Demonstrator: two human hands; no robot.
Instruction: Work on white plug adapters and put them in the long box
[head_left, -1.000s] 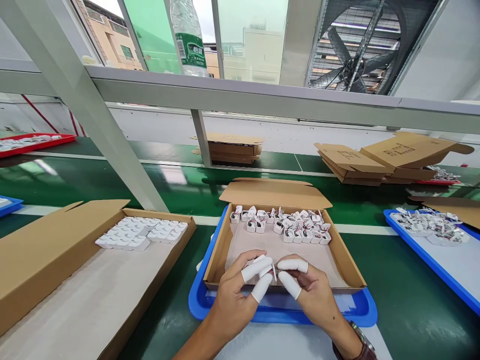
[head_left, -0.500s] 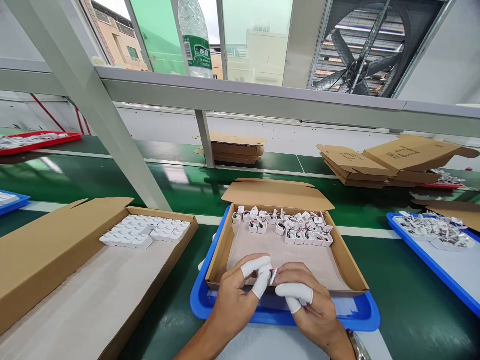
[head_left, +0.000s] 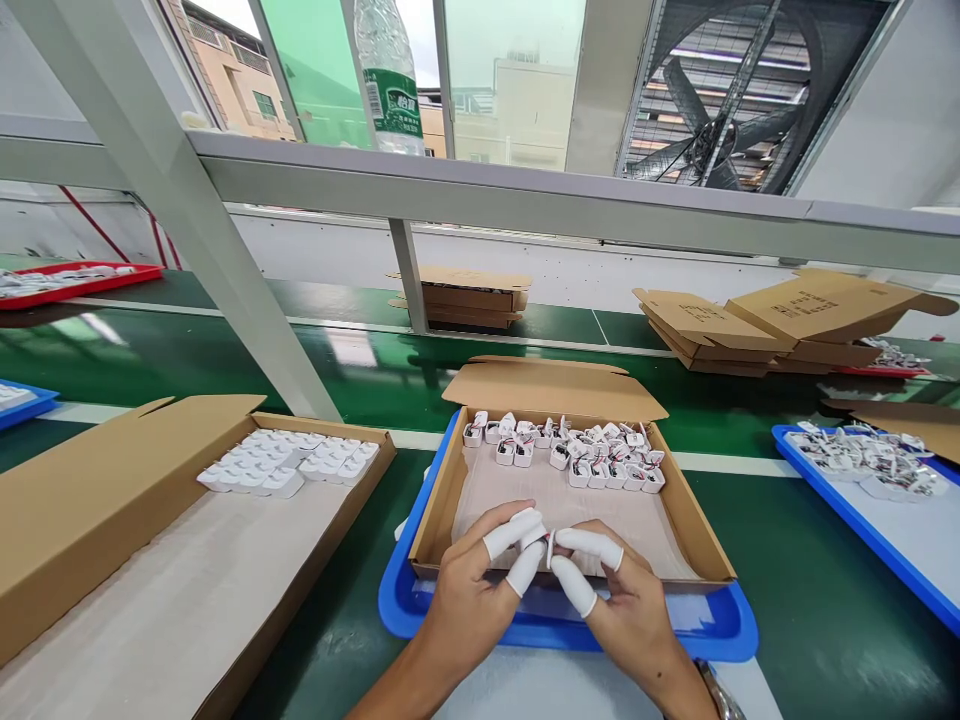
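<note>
Both hands meet over the near edge of an open cardboard box (head_left: 697, 545): the left hand (head_left: 469, 600) and the right hand (head_left: 630, 605) wear white finger cots on thumb and first fingers, and their fingertips (head_left: 525, 565) pinch together on a small white part (head_left: 550, 548) held between them, so each hand is closed on that one piece, just above the box's front wall. The box sits in a blue tray (head_left: 397, 610) on the green worktop (head_left: 795, 580), its flap folded back at the far side. At the far end of the box, on its pale liner, lies a cluster of small white parts with red and black wires (head_left: 577, 455). To the left, well apart, a larger cardboard box (head_left: 67, 520) holds neat rows of plain white pieces (head_left: 289, 465). At the right edge another blue tray (head_left: 862, 525) carries more wired parts. Flattened cartons (head_left: 787, 320) lie further back, and a clear water bottle (head_left: 386, 75) stands on the frame rail overhead
</note>
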